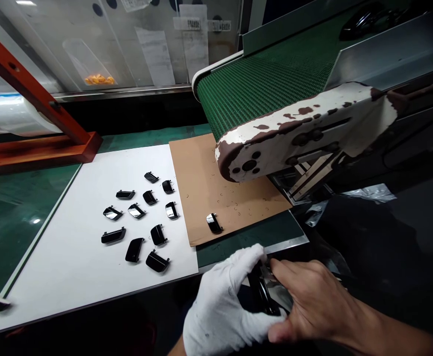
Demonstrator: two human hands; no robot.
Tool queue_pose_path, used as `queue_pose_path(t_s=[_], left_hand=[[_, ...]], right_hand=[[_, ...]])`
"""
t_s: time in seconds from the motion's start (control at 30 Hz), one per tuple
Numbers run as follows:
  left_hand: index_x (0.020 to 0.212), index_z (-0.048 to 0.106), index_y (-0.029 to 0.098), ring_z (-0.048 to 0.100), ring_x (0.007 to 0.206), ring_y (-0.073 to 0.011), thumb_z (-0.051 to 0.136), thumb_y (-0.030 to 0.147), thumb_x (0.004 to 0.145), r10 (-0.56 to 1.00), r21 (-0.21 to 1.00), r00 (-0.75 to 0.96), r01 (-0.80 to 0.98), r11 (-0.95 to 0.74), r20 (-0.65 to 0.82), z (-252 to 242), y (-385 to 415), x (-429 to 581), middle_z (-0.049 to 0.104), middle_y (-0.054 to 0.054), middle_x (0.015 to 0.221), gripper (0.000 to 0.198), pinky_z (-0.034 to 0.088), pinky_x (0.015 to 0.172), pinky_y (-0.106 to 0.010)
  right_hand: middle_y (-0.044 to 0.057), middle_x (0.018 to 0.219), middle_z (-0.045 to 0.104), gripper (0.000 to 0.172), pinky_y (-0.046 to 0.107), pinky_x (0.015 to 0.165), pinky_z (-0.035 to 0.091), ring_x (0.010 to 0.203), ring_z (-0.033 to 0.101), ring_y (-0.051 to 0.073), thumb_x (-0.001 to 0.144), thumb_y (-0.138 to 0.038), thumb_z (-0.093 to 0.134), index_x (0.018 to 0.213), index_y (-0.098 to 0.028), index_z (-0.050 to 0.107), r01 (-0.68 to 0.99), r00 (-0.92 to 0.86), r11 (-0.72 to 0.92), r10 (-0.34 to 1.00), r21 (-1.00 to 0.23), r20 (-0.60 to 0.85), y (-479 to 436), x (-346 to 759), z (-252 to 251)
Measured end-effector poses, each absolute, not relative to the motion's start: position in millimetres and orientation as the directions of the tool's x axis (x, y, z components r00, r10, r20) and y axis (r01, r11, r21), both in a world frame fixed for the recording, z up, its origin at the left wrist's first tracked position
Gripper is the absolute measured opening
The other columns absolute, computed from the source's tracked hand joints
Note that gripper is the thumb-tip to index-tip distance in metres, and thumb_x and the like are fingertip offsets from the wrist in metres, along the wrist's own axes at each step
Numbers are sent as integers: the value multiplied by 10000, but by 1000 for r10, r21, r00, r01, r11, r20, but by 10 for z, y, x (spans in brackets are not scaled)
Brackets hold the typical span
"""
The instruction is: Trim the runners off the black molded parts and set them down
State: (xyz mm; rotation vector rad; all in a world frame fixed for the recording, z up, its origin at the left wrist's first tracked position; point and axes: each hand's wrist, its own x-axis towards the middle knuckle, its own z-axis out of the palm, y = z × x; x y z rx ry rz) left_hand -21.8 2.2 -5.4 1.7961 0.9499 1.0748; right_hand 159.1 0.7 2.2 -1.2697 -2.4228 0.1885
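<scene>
- Glossy black plastic part [263, 291], held low at the near edge of the bench between both hands, partly wrapped in clear plastic film [280, 292]
- Left hand in a white cotton glove [220, 296]: fingers curled closed around the part's left side
- Bare right hand [313, 301]: fingers partly spread, pressing on the part and film from the right, thumb below
- Single black part [214, 223], lying near the front edge of a brown cardboard sheet [190, 198], just ahead of both hands
- Eleven similar black parts [138, 217], scattered on a white board [61, 257] beside the cardboard, several with glossy faces upward
- Green bench mat [12, 222], under the board and cardboard
- Green mesh conveyor belt [261, 84], running over a white end frame [294, 128] with chipped paint, overhanging the cardboard
- Roll of clear film [5, 114], held in a red-orange stand [34, 94] at far left
- Crumpled plastic bags [368, 194], right of the conveyor frame
</scene>
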Motion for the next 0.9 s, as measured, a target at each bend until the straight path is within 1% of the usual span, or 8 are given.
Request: queue_pose_path(t_s=[0.07, 0.23, 0.33, 0.43, 0.53, 0.63, 0.73, 0.9], left_hand=[[1275, 538, 197, 699, 966, -204, 850, 341, 650, 893, 909, 347, 196, -369, 288, -79, 12, -225, 702, -57, 1115, 712, 555, 905, -262], [1264, 568, 186, 702, 964, -247, 861, 377, 619, 925, 942, 335, 213, -261, 181, -113, 11, -223, 712, -75, 1104, 734, 560, 922, -331], [1283, 547, 200, 700, 965, -239, 855, 319, 624, 919, 953, 357, 179, -243, 167, -75, 36, -215, 709, -59, 1113, 737, 563, 907, -316], [1291, 530, 224, 701, 955, -223, 861, 271, 613, 900, 952, 386, 141, -273, 201, -24, 65, -217, 704, -38, 1121, 756, 557, 893, -282], [1297, 519, 226, 696, 966, -225, 865, 270, 617, 889, 949, 400, 118, -291, 222, 6, 80, -220, 699, -39, 1133, 765, 549, 897, -277], [1286, 526, 213, 696, 961, -230, 852, 296, 638, 887, 953, 412, 117, -278, 208, 15, 81, -214, 702, -50, 1122, 730, 551, 892, -288], [1264, 546, 213, 699, 938, -227, 845, 310, 640, 888, 951, 417, 142, -276, 195, 11, 80, -207, 707, -43, 1090, 699, 554, 881, -289], [1282, 538, 208, 697, 944, -234, 855, 266, 618, 886, 943, 426, 175, -282, 186, 18, 87, -204, 708, -47, 1093, 738, 558, 885, -303]], right_hand=[[43, 457, 575, 877, 326, 369, 338, 360, 561, 177, 822, -792, 59, 607, -141, 605, 754, -519, 594, 801, -282, 299, 1, 1599, 14], [19, 441, 541, 796, 313, 364, 303, 354, 526, 149, 884, -724, 83, 551, -176, 554, 743, -543, 624, 774, -244, 325, -15, 1602, 14], [11, 441, 526, 783, 308, 369, 315, 353, 517, 147, 856, -761, 107, 556, -182, 540, 753, -512, 606, 784, -256, 351, -19, 1589, 40], [26, 470, 552, 801, 315, 390, 355, 382, 554, 171, 805, -815, 109, 590, -180, 548, 774, -461, 561, 817, -293, 347, -24, 1578, 76], [35, 491, 578, 812, 314, 397, 378, 399, 582, 180, 786, -832, 113, 615, -175, 559, 779, -443, 538, 835, -321, 326, -28, 1579, 105], [29, 477, 572, 817, 321, 387, 370, 387, 581, 186, 787, -832, 103, 606, -177, 556, 783, -447, 533, 841, -321, 306, -31, 1585, 121], [21, 453, 555, 813, 329, 374, 337, 368, 567, 184, 802, -817, 84, 579, -185, 544, 791, -459, 540, 834, -286, 305, -31, 1588, 126], [16, 444, 544, 829, 326, 390, 320, 361, 558, 168, 825, -791, 68, 568, -175, 560, 810, -470, 553, 810, -193, 350, -41, 1591, 110]])
